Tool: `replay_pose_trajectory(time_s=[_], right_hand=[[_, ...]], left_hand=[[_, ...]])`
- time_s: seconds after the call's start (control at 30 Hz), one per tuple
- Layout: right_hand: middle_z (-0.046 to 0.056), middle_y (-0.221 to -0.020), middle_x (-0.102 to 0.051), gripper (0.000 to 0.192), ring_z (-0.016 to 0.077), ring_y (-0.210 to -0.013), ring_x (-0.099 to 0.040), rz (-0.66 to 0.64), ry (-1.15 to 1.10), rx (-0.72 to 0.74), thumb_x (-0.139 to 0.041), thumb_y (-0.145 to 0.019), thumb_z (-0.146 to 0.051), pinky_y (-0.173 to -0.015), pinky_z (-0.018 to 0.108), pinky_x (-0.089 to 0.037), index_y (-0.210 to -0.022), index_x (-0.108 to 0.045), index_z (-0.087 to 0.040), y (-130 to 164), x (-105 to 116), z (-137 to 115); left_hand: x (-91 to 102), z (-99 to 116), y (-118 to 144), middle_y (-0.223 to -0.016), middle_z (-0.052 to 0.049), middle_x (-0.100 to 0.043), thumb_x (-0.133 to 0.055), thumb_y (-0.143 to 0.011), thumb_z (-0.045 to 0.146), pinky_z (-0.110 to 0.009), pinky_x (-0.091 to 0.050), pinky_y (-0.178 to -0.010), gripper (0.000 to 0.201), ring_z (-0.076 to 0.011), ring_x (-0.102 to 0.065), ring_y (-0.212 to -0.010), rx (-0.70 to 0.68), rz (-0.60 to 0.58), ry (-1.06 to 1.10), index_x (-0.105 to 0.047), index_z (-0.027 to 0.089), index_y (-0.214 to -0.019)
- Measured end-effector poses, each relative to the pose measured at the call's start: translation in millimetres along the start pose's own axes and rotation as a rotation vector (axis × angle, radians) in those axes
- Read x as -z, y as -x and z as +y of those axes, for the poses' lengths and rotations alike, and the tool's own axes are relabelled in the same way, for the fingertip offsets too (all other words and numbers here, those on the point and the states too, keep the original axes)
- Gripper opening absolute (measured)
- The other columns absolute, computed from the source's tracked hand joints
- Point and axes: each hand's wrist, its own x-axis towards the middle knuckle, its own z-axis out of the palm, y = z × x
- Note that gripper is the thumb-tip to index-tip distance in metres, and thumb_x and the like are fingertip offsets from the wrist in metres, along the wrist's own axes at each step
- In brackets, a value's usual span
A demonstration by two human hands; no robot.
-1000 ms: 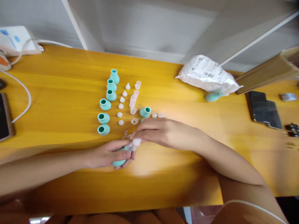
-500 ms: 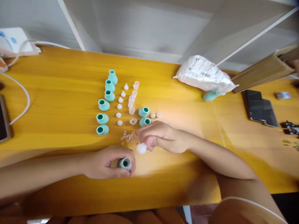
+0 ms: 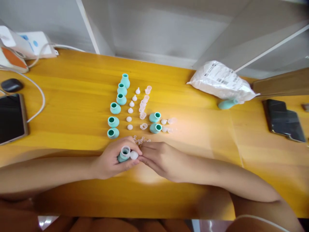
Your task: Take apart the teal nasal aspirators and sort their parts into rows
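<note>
My left hand (image 3: 113, 158) is wrapped round a teal bulb-shaped bottle (image 3: 123, 158) in front of me, its mouth facing up. A clear ring piece (image 3: 125, 150) sits in that mouth. Right beside the ring is a white rounded piece (image 3: 134, 155), between the bottle and my right fingertips. My right hand (image 3: 161, 159) is closed, pinching at the far side of the white piece, and its fingertips meet those of my left hand. Just beyond both hands lies a cluster of tiny clear rings (image 3: 141, 140), partly hidden by my fingers.
Several teal bottles (image 3: 115, 108) form a column, beside columns of white pieces (image 3: 130, 110) and clear cups (image 3: 143, 115). Two more bottles (image 3: 155, 128) stand right of these. A white plastic parcel (image 3: 219, 80) and phones (image 3: 281, 117) lie right; a tablet-like device (image 3: 12, 117) and mouse (image 3: 12, 85) left.
My right hand has brought the white rounded piece to the bottle's mouth in my left hand. The left hand has lifted the bottle slightly away from me. The view has shifted left.
</note>
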Motion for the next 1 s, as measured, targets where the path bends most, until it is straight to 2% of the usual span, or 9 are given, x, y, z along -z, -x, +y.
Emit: replay_pose_trajectory(time_s=[0.07,0.13,0.2,0.33,0.4,0.53,0.73,0.9,1.0], right_hand=[[0.007,-0.093,-0.071,0.024,0.0172,-0.077,-0.063,-0.006,0.079,-0.024,-0.056,-0.119,-0.027,-0.072,0.031,-0.054,-0.107,-0.072,-0.014,1.7,4.2,-4.9],[0.004,-0.088,-0.069,0.016,0.0158,-0.072,-0.061,0.049,0.078,-0.058,-0.064,-0.114,-0.026,-0.067,0.029,-0.052,-0.104,-0.069,-0.016,3.1,9.8,-10.4],[0.003,-0.090,-0.070,0.009,0.0147,-0.072,-0.062,0.129,0.034,-0.051,-0.069,-0.109,-0.025,-0.067,0.028,-0.054,-0.112,-0.069,-0.016,3.5,14.7,-14.4],[0.011,-0.110,-0.075,0.022,0.0163,-0.093,-0.072,0.143,-0.015,0.110,-0.066,-0.114,-0.019,-0.084,0.029,-0.064,-0.135,-0.069,-0.014,1.3,16.4,-11.6],[0.014,-0.115,-0.076,0.024,0.0179,-0.103,-0.074,0.147,0.002,0.176,-0.065,-0.114,-0.016,-0.091,0.030,-0.066,-0.137,-0.071,-0.012,0.2,14.2,-5.6],[0.014,-0.111,-0.076,0.022,0.0186,-0.100,-0.077,0.214,0.070,0.264,-0.068,-0.112,-0.015,-0.087,0.029,-0.066,-0.132,-0.075,-0.008,0.0,10.6,6.4],[0.010,-0.102,-0.078,0.009,0.0158,-0.091,-0.076,0.227,-0.051,0.196,-0.076,-0.109,-0.017,-0.081,0.028,-0.065,-0.116,-0.077,-0.012,-0.8,10.8,11.5],[0.002,-0.095,-0.076,0.010,0.0098,-0.073,-0.071,0.177,-0.254,0.035,-0.083,-0.101,-0.017,-0.064,0.019,-0.060,-0.107,-0.074,-0.018,-2.6,16.0,9.3],[0.003,-0.095,-0.073,0.004,0.0112,-0.072,-0.069,0.183,-0.069,-0.052,-0.074,-0.105,-0.013,-0.066,0.023,-0.059,-0.105,-0.071,-0.016,-1.3,17.1,8.0]], left_hand=[[0.4,-0.2,-1.3,-0.104,-0.003,-0.070,-0.079,-0.104,0.024,-0.026,-0.058,-0.083,0.012,-0.0150,-0.069,-0.091,0.003,-0.009,0.002,-0.073,0.022,-0.115],[-0.6,-0.8,-0.3,-0.107,-0.003,-0.072,-0.081,-0.104,0.027,-0.028,-0.059,-0.086,0.013,-0.0158,-0.071,-0.094,0.032,-0.010,0.056,-0.073,0.022,-0.114],[-2.8,-1.5,2.1,-0.101,-0.002,-0.072,-0.080,-0.105,0.029,-0.027,-0.057,-0.082,0.012,-0.0154,-0.070,-0.090,0.089,-0.021,0.133,-0.072,0.022,-0.109],[-6.8,-2.8,6.7,-0.085,0.002,-0.063,-0.086,-0.101,0.036,-0.026,-0.048,-0.071,0.028,-0.0133,-0.058,-0.076,0.250,-0.005,0.182,-0.065,0.020,-0.091],[-7.5,-3.5,7.6,-0.083,0.003,-0.060,-0.089,-0.097,0.042,-0.026,-0.046,-0.068,0.037,-0.0128,-0.055,-0.073,0.323,0.009,0.220,-0.062,0.019,-0.088],[-7.7,-4.2,7.7,-0.083,0.003,-0.059,-0.088,-0.096,0.050,-0.028,-0.047,-0.072,0.043,-0.0142,-0.056,-0.076,0.450,0.008,0.283,-0.059,0.019,-0.087],[-8.6,-1.7,7.6,-0.083,0.003,-0.057,-0.089,-0.093,0.058,-0.028,-0.046,-0.072,0.049,-0.0137,-0.053,-0.075,0.566,0.005,0.286,-0.060,0.019,-0.087],[-8.1,1.7,5.3,-0.076,0.005,-0.057,-0.085,-0.096,0.065,-0.025,-0.046,-0.063,0.054,-0.0112,-0.053,-0.065,0.640,-0.028,0.444,-0.056,0.020,-0.091],[-6.9,2.0,2.8,-0.073,0.006,-0.057,-0.078,-0.102,0.066,-0.024,-0.045,-0.057,0.052,-0.0095,-0.053,-0.058,0.665,-0.058,0.605,-0.054,0.020,-0.096]])
